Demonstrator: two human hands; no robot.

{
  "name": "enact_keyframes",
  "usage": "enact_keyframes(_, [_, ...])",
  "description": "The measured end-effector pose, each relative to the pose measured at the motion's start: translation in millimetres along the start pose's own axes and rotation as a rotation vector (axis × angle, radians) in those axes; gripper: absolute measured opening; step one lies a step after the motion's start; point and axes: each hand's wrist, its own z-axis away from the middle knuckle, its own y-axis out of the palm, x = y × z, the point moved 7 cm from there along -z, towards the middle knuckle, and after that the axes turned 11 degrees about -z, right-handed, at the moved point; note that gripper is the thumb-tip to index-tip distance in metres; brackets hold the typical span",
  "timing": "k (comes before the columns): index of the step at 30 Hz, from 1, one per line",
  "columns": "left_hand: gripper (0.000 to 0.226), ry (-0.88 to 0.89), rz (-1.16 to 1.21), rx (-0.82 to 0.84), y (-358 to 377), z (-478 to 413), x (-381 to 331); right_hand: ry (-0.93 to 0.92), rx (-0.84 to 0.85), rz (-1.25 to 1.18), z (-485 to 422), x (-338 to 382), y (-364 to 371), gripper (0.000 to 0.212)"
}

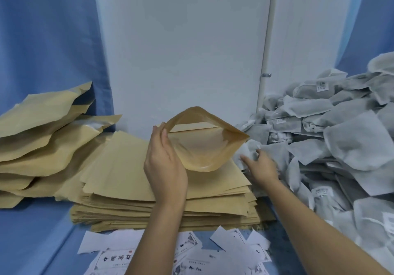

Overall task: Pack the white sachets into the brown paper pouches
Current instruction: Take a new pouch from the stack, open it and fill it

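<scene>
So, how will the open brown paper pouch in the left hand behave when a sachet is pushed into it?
The open brown paper pouch probably flexes easily: its mouth bows into a curve with only the left hand holding one edge. It seems light, since it stays up from that single grip. It may twist when the white sachet under the right hand goes in.

The left hand [164, 163] held a brown paper pouch [204, 144] by its left edge, mouth gaping, above a flat stack of pouches [132, 181]. The right hand [262, 166] gripped a white sachet [245, 151] just beside the pouch's mouth, at the edge of the sachet heap [341, 138]. Printed paper slips [223, 247] lay on the blue worktop [42, 232].
</scene>
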Motion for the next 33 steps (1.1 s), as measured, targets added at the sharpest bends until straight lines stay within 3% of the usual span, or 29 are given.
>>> enact_keyframes(7, [0.039, -0.014, 0.012, -0.012, 19, -9, 4, 0.223, 0.077, 0.217, -33, -17, 30, 0.097])
enact_keyframes(11, [0.039, -0.044, 0.024, -0.032, 20, -10, 11, 0.297, 0.015, 0.328, -39, -21, 37, 0.085])
enact_keyframes(14, [0.036, -0.063, 0.044, -0.044, 18, -11, 15, 0.081, -0.021, 0.603, -38, -24, 35, 0.065])
enact_keyframes(19, [0.030, -0.098, 0.096, -0.066, 15, -9, 19, -0.162, -0.099, 0.716, -32, -24, 20, 0.036])
enact_keyframes(22, [0.030, -0.104, 0.099, -0.072, 11, -8, 16, -0.154, -0.146, 0.605, -28, -24, 7, 0.033])
enact_keyframes(26, [0.030, -0.088, 0.098, -0.069, 3, -5, 5, -0.077, -0.203, 0.366, -16, -23, -3, 0.048])
enact_keyframes(33, [0.031, -0.083, 0.106, -0.062, -5, 9, -12, -0.202, -0.296, -0.065, 13, 17, -40, 0.054])
